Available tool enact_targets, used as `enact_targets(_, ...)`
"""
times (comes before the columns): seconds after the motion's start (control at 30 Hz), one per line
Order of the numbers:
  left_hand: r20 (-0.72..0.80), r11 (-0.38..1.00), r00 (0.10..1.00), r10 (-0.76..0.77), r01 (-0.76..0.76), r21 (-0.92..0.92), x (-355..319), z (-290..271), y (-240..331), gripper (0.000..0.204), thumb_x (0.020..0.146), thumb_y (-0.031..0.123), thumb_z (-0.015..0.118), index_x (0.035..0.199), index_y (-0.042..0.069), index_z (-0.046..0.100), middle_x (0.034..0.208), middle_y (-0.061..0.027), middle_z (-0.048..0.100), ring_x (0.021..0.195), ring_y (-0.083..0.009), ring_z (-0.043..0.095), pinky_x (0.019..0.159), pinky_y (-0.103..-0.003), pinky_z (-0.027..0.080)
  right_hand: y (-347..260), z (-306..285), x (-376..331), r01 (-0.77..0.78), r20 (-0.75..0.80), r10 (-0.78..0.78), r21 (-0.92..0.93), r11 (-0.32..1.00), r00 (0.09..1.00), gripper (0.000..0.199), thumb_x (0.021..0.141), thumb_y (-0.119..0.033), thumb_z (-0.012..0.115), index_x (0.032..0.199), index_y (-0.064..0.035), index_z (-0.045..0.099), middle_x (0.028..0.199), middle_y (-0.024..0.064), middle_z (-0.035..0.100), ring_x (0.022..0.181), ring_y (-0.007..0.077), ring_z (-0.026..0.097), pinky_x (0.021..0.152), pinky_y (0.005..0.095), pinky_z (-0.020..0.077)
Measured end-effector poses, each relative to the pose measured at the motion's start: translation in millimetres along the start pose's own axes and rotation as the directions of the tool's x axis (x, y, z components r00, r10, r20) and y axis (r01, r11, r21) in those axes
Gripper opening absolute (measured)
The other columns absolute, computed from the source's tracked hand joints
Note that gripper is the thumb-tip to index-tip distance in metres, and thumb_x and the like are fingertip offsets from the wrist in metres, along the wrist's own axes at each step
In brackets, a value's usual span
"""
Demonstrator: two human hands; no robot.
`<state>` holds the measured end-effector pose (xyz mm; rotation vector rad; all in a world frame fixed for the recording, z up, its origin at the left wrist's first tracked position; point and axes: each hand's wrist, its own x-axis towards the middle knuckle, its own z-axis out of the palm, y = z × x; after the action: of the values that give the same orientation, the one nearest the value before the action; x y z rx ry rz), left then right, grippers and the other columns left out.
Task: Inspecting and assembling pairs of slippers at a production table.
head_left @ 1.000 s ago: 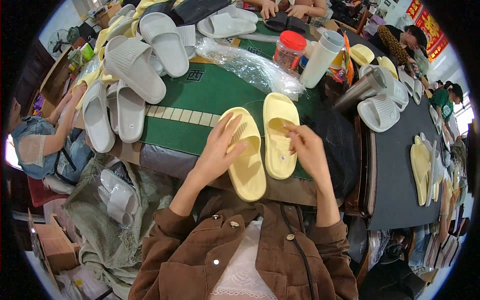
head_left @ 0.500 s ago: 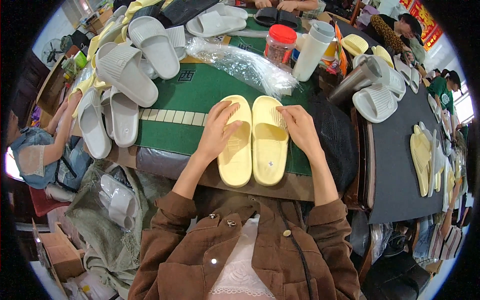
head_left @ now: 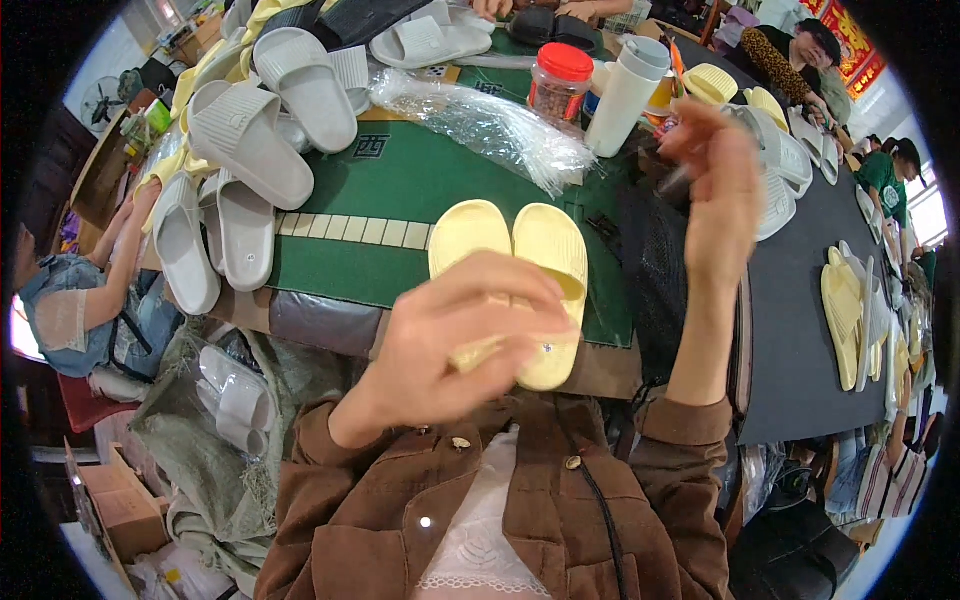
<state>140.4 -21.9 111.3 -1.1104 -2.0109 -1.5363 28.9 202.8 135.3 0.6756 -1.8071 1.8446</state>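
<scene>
Two yellow slide slippers, a left one (head_left: 468,232) and a right one (head_left: 560,243), lie side by side at the near edge of the green mat, toes pointing away. My left hand (head_left: 465,340) hovers across their heel halves, blurred, its fingers stretched loosely and the thumb apart; nothing shows in it. It hides most of the left slipper's footbed. Raised to the right, my right hand (head_left: 715,175) is in front of a metal tumbler and some grey slides. Its fingers are smeared by motion, and whether they hold anything cannot be made out.
Grey slides (head_left: 245,130) are piled at the left. A clear plastic bag bundle (head_left: 490,125), a red-lidded jar (head_left: 560,80) and a white bottle (head_left: 628,97) stand or lie farther back. A dark table (head_left: 800,330) with more slides is at the right. Other people work around.
Both hands have let go of the yellow slippers. My left hand has moved right over their heels, and my right hand has risen away to the right. The slippers have shifted slightly.
</scene>
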Motion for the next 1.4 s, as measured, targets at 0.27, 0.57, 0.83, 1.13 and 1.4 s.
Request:
enact_targets(0.27, -0.207, 0.540, 0.891, 0.404, -0.415, -0.732, 29.5, 27.0, 49.9, 0.035, 0.090, 0.032, 0.057, 0.101, 0.001, 0.069, 0.112, -0.0271, 0.054, 0.090, -0.0326, 0.058, 0.078, -0.043, 0.051, 51.8, 19.9, -7.7, -0.045, -0.190, 0.145, 0.452, 0.891, 0.971, 0.042, 0.099, -0.029, 0.040, 0.123, 0.0036, 0.047, 0.122, 0.0131, 0.054, 0.108, 0.0215, 0.055, 0.095, 0.0359, 0.0447)
enact_targets(0.57, -0.210, 0.098, 0.879, 0.427, -0.276, -0.956, 43.9, 45.2, 51.9, 0.030, 0.090, 0.021, 0.054, 0.102, -0.004, 0.066, 0.105, -0.0253, 0.052, 0.076, -0.0278, 0.061, 0.072, -0.042, 0.052, 163.2, 25.7, -69.5, -0.515, -0.061, 0.518, -0.257, 0.818, 0.853, 0.033, 0.097, -0.028, 0.047, 0.118, -0.0081, 0.062, 0.115, 0.0069, 0.056, 0.099, 0.0132, 0.052, 0.082, 0.0254, 0.0444)
enact_targets(0.83, -0.280, 0.064, 0.875, 0.396, -0.330, -0.942, 41.3, 62.3, 47.3, 0.029, 0.089, 0.024, 0.058, 0.104, 0.001, 0.066, 0.111, -0.0259, 0.051, 0.082, -0.0282, 0.061, 0.074, -0.042, 0.052, 183.3, 35.8, -46.5, -0.505, -0.015, 0.505, -0.074, 0.860, 0.863, 0.027, 0.095, -0.018, 0.051, 0.112, -0.0028, 0.064, 0.106, 0.0093, 0.058, 0.085, 0.0142, 0.061, 0.068, 0.0232, 0.0521)
enact_targets(1.13, -0.191, 0.098, 0.880, 0.435, -0.257, -0.961, 39.7, 71.4, 49.7, 0.022, 0.089, 0.021, 0.058, 0.098, 0.006, 0.069, 0.111, -0.0260, 0.052, 0.083, -0.0290, 0.061, 0.074, -0.041, 0.053, 198.8, 37.5, -48.9, -0.352, -0.048, 0.350, -0.196, 0.915, 0.936, 0.021, 0.091, -0.009, 0.053, 0.104, 0.0042, 0.064, 0.087, 0.0095, 0.060, 0.071, 0.0132, 0.062, 0.063, 0.0246, 0.0520)
enact_targets(1.4, -0.200, 0.116, 0.914, 0.354, -0.255, -0.960, 42.3, 62.5, 54.0, 0.020, 0.089, 0.019, 0.058, 0.101, 0.007, 0.069, 0.110, -0.0291, 0.054, 0.079, -0.0301, 0.061, 0.073, -0.039, 0.053, 193.9, 39.8, -51.2, -0.371, -0.056, 0.367, -0.170, 0.913, 0.929, 0.021, 0.092, -0.009, 0.053, 0.104, 0.0047, 0.064, 0.091, 0.0104, 0.060, 0.072, 0.0138, 0.063, 0.063, 0.0246, 0.0530)
